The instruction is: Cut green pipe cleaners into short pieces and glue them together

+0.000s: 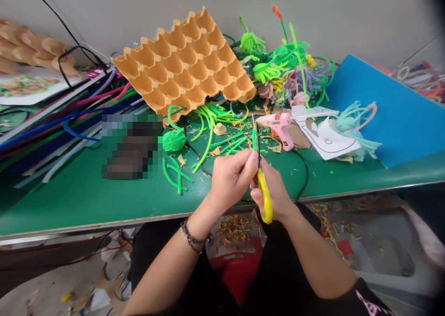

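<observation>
My right hand (278, 188) grips a pair of scissors (266, 198) with a yellow handle and dark blades that point away from me. My left hand (231, 174) touches it and is closed around a short green pipe cleaner (255, 141), which stands up beside the blades. Whether the blades are closed on it I cannot tell. Cut green pipe cleaner pieces (232, 144) lie just beyond my hands. Left of them is a wound green pipe cleaner ball (174, 141) with a curved stem. Behind the scissor tips rests a pink glue gun (283, 127).
A cardboard egg tray (184, 61) leans at the back, with bundles of pipe cleaner flowers (278, 66) beside it. White paper cutouts (328, 142) and a blue board (389, 112) lie at right. A blurred dark object (132, 151) and long pipe cleaners (69, 116) are at left.
</observation>
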Motion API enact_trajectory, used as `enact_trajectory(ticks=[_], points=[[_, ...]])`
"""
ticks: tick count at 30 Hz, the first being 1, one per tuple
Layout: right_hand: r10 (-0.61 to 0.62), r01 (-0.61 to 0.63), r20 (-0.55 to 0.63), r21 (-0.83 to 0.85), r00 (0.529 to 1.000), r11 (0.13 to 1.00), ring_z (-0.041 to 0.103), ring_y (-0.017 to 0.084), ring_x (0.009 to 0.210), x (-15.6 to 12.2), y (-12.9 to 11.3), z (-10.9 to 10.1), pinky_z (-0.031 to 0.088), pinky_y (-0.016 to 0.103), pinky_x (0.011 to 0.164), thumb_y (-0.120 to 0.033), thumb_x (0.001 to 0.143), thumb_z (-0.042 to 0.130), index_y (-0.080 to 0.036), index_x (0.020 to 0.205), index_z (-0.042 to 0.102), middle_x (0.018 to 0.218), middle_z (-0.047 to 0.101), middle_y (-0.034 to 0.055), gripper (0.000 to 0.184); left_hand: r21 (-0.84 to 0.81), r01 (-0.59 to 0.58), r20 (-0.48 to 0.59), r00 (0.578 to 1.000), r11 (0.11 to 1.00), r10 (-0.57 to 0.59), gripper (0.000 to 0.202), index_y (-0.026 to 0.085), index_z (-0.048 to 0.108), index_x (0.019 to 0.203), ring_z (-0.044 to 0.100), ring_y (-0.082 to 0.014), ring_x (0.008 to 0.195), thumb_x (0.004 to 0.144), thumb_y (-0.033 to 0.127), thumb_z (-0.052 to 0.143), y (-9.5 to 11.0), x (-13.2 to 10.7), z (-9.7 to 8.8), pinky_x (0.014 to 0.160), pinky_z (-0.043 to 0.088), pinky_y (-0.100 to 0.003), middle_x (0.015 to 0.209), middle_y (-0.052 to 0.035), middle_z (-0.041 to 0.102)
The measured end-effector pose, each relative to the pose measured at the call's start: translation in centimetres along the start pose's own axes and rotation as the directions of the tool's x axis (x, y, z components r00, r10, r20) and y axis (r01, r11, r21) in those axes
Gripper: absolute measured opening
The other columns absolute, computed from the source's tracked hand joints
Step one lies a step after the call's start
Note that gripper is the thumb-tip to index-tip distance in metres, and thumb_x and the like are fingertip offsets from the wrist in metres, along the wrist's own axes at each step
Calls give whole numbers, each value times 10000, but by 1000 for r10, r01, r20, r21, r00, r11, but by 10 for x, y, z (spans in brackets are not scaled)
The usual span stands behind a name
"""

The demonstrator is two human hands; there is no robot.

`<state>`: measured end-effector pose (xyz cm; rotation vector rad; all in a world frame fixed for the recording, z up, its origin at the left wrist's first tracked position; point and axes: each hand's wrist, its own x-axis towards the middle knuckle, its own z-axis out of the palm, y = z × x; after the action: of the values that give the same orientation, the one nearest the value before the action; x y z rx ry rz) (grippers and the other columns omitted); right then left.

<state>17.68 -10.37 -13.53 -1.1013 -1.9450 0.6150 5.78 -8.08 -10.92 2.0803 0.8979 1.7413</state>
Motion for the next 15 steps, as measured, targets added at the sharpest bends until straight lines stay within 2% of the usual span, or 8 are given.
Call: enact_trajectory(ticks=[4, 9, 15], points=[[-3, 3, 6, 16, 1000, 1000, 423, 137, 551, 0, -2, -3, 358, 279, 499, -754, 759, 269, -184, 894, 442, 647, 480, 4, 610, -17, 60, 10, 998, 998, -60, 388, 158, 358, 486, 363, -6, 351, 870, 160, 418, 0, 0, -1, 396, 288, -131, 383, 76, 391], [8, -9, 15, 41, 1000, 999, 426, 142, 555, -1, -4, -3, 361, 280, 516, -743, 763, 294, -195, 874, 450, 610, 467, -4, 580, -17, 149, 33, 988, 989, -149, 408, 166, 339, 480, 327, -18, 340, 879, 208, 411, 3, 0, -4, 370, 264, -157, 379, 74, 343], [3, -2, -19, 38, 1000, 999, 445, 138, 547, -2, -3, 0, 372, 276, 521, -743, 768, 274, -200, 823, 442, 604, 457, -9, 571, -27, 175, 50, 984, 984, -174, 412, 168, 332, 477, 323, -21, 334, 882, 208, 397, 2, 0, -4, 372, 265, -161, 374, 74, 333]])
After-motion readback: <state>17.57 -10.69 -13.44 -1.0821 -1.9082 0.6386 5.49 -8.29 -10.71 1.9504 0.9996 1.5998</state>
